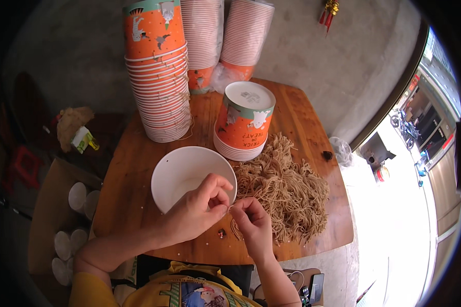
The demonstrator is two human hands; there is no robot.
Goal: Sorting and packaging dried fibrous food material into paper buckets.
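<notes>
A wooden bench point(120, 204) fills the middle of the frame. At its upper left stands a tall stack of orange buckets point(159, 92) with cords hanging down its side; these look finished. Behind, at top centre, are plastic-wrapped stacks point(202, 36). Right of centre lies a heap of tan cord point(289, 194), so plenty seems left to use. The short upturned stack point(243, 125), just above centre, shows no cord on the sides in view. The white-lined open bucket point(171, 174) sits mouth-up at centre, a small hole near its rim at left; no cord shows there, so it appears unfinished.

Both forearms rise from the lower edge and meet at the bucket's lower-right rim. The left hand point(198, 207) is half curled, index finger raised; whether it grips anything I cannot tell. The right hand point(252, 222) pinches thumb against index, apparently on a thin pale strand point(231, 207).
</notes>
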